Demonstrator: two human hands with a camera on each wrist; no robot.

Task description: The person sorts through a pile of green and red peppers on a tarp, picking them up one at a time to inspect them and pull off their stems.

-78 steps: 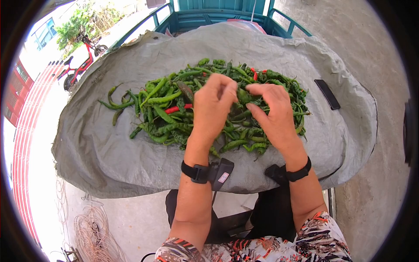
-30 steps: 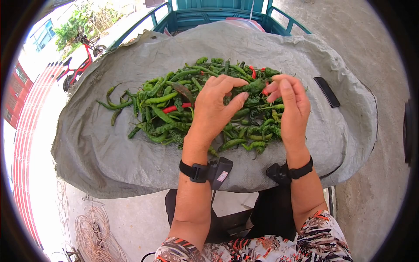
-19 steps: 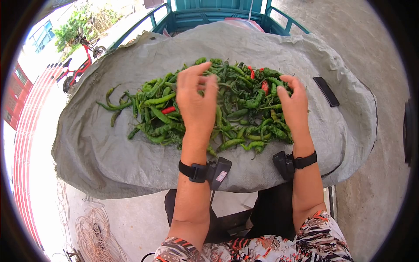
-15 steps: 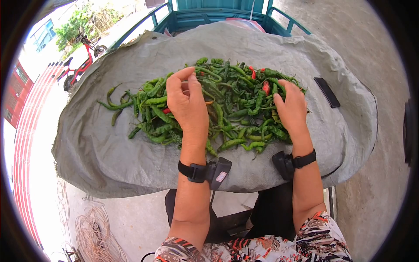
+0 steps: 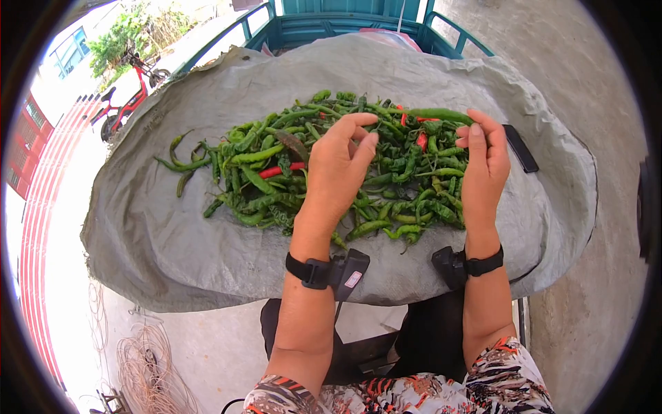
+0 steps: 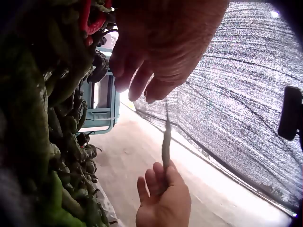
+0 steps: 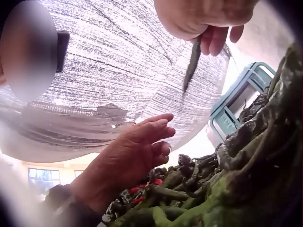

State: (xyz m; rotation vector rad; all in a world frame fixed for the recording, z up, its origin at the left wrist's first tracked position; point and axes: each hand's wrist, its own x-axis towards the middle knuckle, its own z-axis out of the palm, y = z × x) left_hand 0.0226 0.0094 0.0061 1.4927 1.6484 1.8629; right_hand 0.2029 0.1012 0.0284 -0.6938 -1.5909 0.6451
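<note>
A long green chili pepper (image 5: 438,114) is pinched between the thumb and fingers of my right hand (image 5: 486,165), at the right end of the heap. Seen from the left wrist, the pepper (image 6: 166,142) sticks out of the right hand (image 6: 165,201) with its thin tip toward the left hand. Over the middle of the heap is my left hand (image 5: 338,169), its fingers loosely bent. The right wrist view shows that left hand (image 7: 128,156) with nothing between thumb and fingers. Below both hands lies a heap of green chili peppers (image 5: 258,203), with a few red ones.
The heap rests on a crumpled grey tarp (image 5: 172,255). A black phone (image 5: 520,148) lies at the right of the heap. Several loose peppers (image 5: 183,165) lie at its left. Behind stands a teal cart bed (image 5: 345,27); a coil of cord (image 5: 152,366) is on the ground.
My left hand has shifted right from the heap's left part to its middle. My right hand has moved up and right, and the long green chili pepper now shows in its fingers.
</note>
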